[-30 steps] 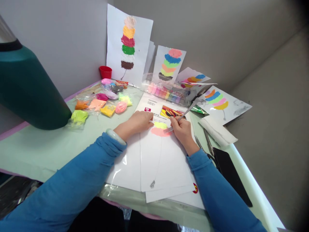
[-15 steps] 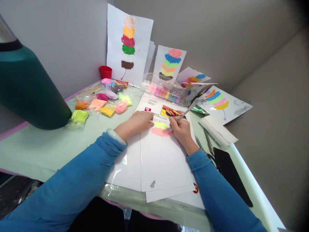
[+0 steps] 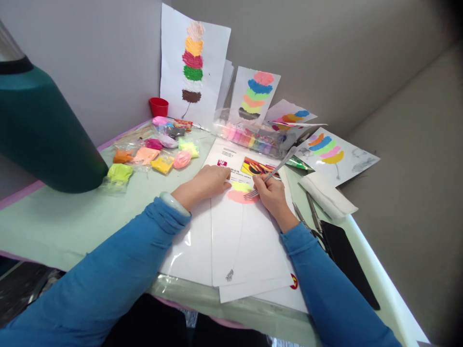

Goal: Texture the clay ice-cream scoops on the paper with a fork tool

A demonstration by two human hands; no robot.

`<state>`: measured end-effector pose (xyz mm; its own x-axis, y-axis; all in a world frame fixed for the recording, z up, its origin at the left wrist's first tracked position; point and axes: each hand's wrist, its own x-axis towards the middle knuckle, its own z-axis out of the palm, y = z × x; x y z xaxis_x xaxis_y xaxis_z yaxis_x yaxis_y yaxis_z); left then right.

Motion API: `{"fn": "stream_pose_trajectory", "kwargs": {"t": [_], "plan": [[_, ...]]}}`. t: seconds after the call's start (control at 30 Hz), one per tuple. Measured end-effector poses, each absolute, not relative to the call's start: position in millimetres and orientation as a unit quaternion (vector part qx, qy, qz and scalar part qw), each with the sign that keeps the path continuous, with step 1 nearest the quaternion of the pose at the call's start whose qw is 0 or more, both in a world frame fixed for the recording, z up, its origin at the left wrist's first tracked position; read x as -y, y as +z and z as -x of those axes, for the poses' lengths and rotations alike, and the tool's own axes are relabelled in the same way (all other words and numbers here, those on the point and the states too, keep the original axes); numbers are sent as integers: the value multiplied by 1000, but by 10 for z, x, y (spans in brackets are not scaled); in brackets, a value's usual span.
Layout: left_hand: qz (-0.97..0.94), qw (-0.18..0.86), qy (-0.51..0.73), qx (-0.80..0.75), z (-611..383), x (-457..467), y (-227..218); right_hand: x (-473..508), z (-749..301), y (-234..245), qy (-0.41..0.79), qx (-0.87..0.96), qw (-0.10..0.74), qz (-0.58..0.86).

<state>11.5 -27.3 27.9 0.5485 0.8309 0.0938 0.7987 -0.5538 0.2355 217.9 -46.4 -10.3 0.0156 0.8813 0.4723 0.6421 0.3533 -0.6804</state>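
Note:
My right hand (image 3: 270, 192) is closed round the handle of a metal fork (image 3: 279, 166). The fork's tines lie on a flat patch of pink clay (image 3: 238, 197), which sits below a yellow-green patch (image 3: 240, 187). Both patches are on a white sheet of paper (image 3: 231, 241) with a thin drawn line running down from the pink one. My left hand (image 3: 210, 182) rests flat on the paper just left of the patches, fingers stretched forward and holding nothing that I can see.
Bags of coloured clay (image 3: 162, 164) lie to the left, near a large green bottle (image 3: 50, 130) and a red cup (image 3: 159, 107). Finished pictures (image 3: 191, 62) lean at the back. On the right are scissors (image 3: 314, 233), a white tissue (image 3: 327, 195) and a black phone-like slab (image 3: 347, 262).
Hardly anything differs. Both hands and the fork keep their places on the paper, and the whole view has shifted very slightly.

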Motion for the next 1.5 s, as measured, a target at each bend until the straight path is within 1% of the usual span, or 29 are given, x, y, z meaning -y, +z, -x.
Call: {"fn": "stream_pose_trajectory", "kwargs": {"t": [1.5], "plan": [[-876,80,99,-465,-119,268,271,456,-2184,-112,133,688,447,555]]}}
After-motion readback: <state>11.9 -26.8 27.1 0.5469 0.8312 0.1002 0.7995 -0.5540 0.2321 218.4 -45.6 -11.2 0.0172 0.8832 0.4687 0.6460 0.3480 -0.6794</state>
